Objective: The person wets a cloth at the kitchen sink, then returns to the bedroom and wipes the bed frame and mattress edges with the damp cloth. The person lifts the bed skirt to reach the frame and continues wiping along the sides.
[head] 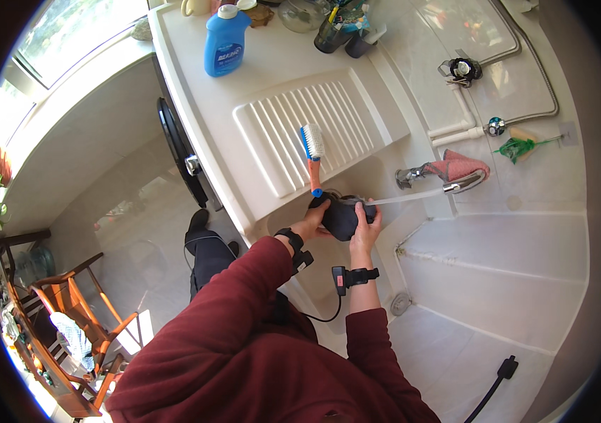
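Note:
Both my hands hold a dark shoe-like item (pixel 338 221) over the sink basin, under water running from the chrome faucet (pixel 459 186). My left hand (pixel 315 221) grips its left end and my right hand (pixel 366 226) its right end. Just beyond the item, a scrub brush (pixel 313 153) with white bristles and an orange and blue handle lies on the ribbed washboard (pixel 300 127), its handle end close to my left hand. A blue detergent bottle (pixel 225 42) with a white cap stands farther back on the counter. Exactly what the dark item is cannot be told for certain.
Dark cups (pixel 332 36) and a glass bowl (pixel 300 13) stand at the counter's back. A pink cloth (pixel 454 168) hangs over the faucet. Pipes and a green mesh (pixel 516 149) are at the wall. A wooden chair (pixel 75 304) stands on the floor at left.

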Motion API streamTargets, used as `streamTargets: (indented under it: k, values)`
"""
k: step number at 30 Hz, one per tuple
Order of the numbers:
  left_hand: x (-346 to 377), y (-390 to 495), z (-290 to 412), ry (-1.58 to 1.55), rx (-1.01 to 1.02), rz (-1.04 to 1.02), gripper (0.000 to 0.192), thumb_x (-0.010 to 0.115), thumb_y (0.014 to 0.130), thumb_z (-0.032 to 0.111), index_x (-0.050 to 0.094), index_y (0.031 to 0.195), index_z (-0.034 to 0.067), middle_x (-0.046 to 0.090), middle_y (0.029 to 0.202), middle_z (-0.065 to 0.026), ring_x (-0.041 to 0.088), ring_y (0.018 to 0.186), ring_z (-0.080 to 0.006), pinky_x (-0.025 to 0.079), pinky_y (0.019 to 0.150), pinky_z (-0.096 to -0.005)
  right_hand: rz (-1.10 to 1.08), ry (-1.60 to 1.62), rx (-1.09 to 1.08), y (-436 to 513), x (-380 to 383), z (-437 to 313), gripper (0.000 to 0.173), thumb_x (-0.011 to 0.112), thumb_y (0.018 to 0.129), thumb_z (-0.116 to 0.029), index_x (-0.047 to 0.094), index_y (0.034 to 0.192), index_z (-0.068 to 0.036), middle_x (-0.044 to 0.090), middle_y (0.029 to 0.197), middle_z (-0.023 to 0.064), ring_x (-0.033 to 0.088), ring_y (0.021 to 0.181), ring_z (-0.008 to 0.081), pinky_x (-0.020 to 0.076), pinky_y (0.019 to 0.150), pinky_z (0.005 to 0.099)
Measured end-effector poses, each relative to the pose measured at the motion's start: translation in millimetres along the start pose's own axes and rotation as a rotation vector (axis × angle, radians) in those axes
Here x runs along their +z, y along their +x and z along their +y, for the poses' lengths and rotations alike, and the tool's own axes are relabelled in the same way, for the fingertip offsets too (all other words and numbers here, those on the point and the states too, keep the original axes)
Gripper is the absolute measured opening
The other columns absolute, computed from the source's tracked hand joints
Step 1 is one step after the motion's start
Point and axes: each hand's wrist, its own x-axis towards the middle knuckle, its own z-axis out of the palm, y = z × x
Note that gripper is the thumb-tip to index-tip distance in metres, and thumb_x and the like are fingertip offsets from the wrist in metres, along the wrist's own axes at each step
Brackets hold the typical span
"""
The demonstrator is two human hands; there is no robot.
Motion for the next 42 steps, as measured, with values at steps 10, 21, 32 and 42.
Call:
streamTargets:
  k: [10, 21, 32, 42]
  values:
    - [35, -10, -20, -0.375, 0.130, -0.246, 0.036, 0.037, 0.100, 0.029, 0.057, 0.122, 0.009, 0.066, 0.109, -0.0105, 0.066, 0.095, -0.0252, 0.054, 0.084, -0.0434, -0.155, -0.638, -0.217, -8, 12, 10, 0.044, 0.069, 0.086, -0.017, 0.057, 0.126, -0.006, 0.053, 0.126, 0.0177, 0.046, 0.121, 0.0336, 0.0351, 0.106, 0.0423]
    - [36, 1, 1, -0.069, 0.220, -0.058, 0.050, 0.051, 0.096, 0.044, 0.055, 0.126, 0.003, 0.062, 0.118, -0.0177, 0.061, 0.105, -0.0281, 0.047, 0.092, -0.0404, -0.311, -0.291, -0.144, -23, 5, 32, 0.052, 0.051, 0.091, -0.017, 0.044, 0.141, -0.003, 0.045, 0.144, 0.0130, 0.040, 0.133, 0.0269, 0.0265, 0.114, 0.0377]
    - [32, 7, 17, 0.063, 0.286, 0.071, 0.053, 0.034, 0.101, 0.042, 0.055, 0.127, 0.000, 0.061, 0.121, -0.0179, 0.060, 0.107, -0.0302, 0.045, 0.094, -0.0417, -0.340, 0.003, 0.181, -28, 21, 10, 0.055, 0.060, 0.093, -0.023, 0.043, 0.141, -0.003, 0.049, 0.139, 0.0129, 0.043, 0.130, 0.0227, 0.0331, 0.110, 0.0334]
    - [55, -8, 0, -0.017, 0.425, 0.029, 0.058, 0.046, 0.097, 0.045, 0.048, 0.139, 0.006, 0.056, 0.133, -0.0152, 0.053, 0.121, -0.0266, 0.039, 0.102, -0.0339, -0.190, -0.058, 0.284, 10, 16, 13, 0.051, 0.050, 0.096, -0.042, 0.055, 0.131, -0.006, 0.061, 0.120, 0.0104, 0.059, 0.110, 0.0209, 0.0471, 0.095, 0.0340]
